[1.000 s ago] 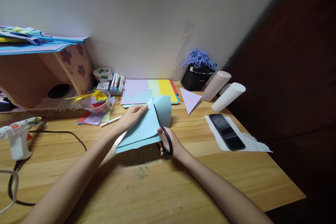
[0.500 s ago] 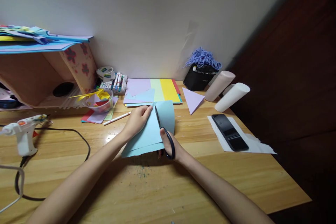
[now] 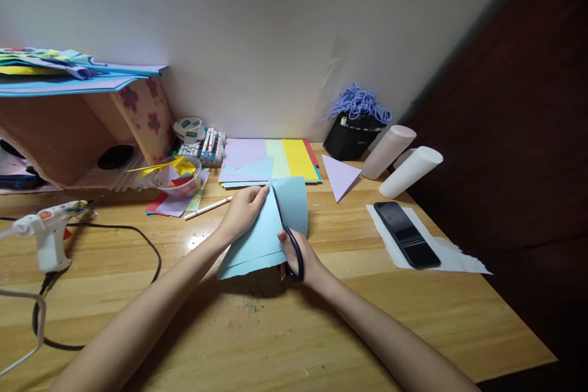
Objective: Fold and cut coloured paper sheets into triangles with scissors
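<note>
A light blue paper sheet [image 3: 257, 242] is raised above the table at the centre, its right part curling up. My left hand [image 3: 245, 211] pinches the sheet near its upper edge, thumb on top. My right hand [image 3: 301, 257] is closed round the handles of dark scissors [image 3: 279, 208]. The scissor blades lie along the sheet and point away from me, their tips close to my left thumb. Part of the right fingers is hidden under the paper and handles.
Coloured sheets [image 3: 298, 159] and a bowl of scraps [image 3: 177, 180] lie behind. At left are a glue gun [image 3: 48, 236] and its cable; at right, a purple triangle [image 3: 340, 177], a phone [image 3: 407, 234] and two rolls [image 3: 411, 171]. A marker [image 3: 208, 207] is beside my left hand.
The scissor blades look closer together than before, and the handles have turned slightly. My left hand keeps its hold on the sheet. The whole view has shifted a little.
</note>
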The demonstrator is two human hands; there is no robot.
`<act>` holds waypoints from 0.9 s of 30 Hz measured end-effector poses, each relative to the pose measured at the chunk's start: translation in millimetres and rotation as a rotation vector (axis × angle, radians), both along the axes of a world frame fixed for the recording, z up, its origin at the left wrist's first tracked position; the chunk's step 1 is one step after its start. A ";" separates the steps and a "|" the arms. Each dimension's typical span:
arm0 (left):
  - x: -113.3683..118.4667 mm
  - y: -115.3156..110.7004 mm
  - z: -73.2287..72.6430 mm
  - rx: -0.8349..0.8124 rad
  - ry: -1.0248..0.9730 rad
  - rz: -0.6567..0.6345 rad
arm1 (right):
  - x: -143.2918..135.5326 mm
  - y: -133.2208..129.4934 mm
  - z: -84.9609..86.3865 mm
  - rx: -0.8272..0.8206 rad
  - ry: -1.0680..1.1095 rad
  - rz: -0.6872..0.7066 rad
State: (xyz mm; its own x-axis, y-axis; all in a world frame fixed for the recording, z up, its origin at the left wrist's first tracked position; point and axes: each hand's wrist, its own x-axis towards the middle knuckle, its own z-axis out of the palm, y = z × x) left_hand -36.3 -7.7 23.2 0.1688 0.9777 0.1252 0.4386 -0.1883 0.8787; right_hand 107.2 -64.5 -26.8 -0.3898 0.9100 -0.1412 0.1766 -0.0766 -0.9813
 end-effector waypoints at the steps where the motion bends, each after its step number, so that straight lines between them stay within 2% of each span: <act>1: 0.6 -0.7 0.5 -0.013 -0.011 -0.019 | 0.3 0.6 -1.0 0.000 0.018 0.002; 5: 3.5 -4.0 1.5 -0.049 -0.029 -0.085 | 2.1 2.8 -1.5 0.050 0.036 0.000; 9: 4.5 -5.2 1.3 -0.054 -0.030 -0.076 | 1.6 1.9 -0.2 0.099 0.000 -0.028; 18: 5.5 -4.8 1.1 -0.087 -0.080 -0.094 | -0.2 1.4 -1.3 0.074 -0.048 -0.047; 23: 7.9 -7.5 0.3 -0.074 -0.059 -0.107 | 1.8 4.4 1.3 0.214 -0.012 -0.059; 27: 9.5 -7.4 -2.7 -0.065 -0.060 -0.093 | 0.9 5.0 1.3 0.216 -0.052 -0.093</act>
State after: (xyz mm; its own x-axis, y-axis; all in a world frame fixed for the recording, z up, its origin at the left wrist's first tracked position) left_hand -26.8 -15.1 20.5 0.2530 0.9646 0.0747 0.3685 -0.1674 0.9144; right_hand 108.1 -59.5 -25.5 -0.3006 0.9528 0.0429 0.2296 0.1159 -0.9663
